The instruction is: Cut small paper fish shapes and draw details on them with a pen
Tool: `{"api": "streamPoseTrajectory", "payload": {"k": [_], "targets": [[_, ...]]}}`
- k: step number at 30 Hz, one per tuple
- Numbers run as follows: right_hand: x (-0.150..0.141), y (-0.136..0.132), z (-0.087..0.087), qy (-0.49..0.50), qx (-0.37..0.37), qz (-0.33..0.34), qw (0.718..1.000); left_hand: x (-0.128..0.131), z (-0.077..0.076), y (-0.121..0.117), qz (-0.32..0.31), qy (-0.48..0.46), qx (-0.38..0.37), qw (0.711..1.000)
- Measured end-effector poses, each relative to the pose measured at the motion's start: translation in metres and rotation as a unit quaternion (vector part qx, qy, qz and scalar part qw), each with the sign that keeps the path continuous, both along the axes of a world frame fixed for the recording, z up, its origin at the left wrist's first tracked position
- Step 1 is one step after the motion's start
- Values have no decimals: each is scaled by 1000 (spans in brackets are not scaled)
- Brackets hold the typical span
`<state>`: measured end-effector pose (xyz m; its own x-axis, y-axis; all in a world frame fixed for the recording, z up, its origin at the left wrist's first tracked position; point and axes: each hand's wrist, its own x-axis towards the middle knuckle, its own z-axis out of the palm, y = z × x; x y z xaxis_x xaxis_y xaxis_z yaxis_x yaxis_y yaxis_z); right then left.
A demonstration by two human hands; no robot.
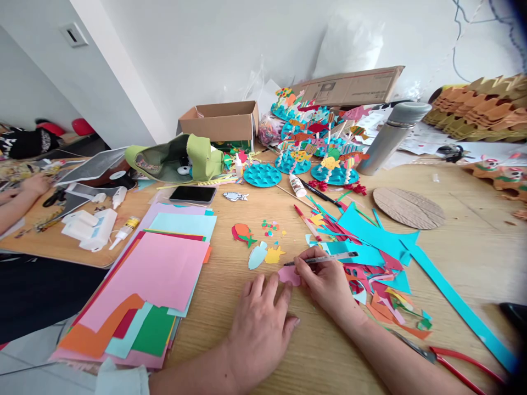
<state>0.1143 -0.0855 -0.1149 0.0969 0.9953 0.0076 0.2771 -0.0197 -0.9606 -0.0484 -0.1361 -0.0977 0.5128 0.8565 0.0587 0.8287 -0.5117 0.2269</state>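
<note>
My right hand [325,280] grips a pen [325,258], its tip touching a small pink paper cutout [288,274] on the wooden table [473,247]. My left hand [259,323] lies flat on the table just left of the pink cutout, fingers spread, fingertips near its edge. Just beyond the hands lie paper fish cutouts: a light blue one [257,256], a yellow one [274,254] and an orange-and-red one [242,233].
A stack of coloured paper sheets [152,285] lies to the left; blue and red scraps [370,258] and red-handled scissors [453,362] to the right. Beyond are a phone [192,194], glue bottles, blue fish displays [317,148], a metal flask [393,137], cardboard boxes. Another person's hand [31,186] is far left.
</note>
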Motion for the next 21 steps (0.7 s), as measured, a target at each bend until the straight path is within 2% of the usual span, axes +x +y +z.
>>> {"api": "streamPoseTrajectory", "payload": {"k": [5,12,21], "targets": [[0,1,-1,16,-2,-5,1000,0,0,-1,-1,-3,0,1000],[-1,1,1,-36,1,42,998,0,0,0,-2,-6,-7,1000],[0,1,1,-67,-13,66,995,0,-1,0,-2,-13,-8,1000]]}}
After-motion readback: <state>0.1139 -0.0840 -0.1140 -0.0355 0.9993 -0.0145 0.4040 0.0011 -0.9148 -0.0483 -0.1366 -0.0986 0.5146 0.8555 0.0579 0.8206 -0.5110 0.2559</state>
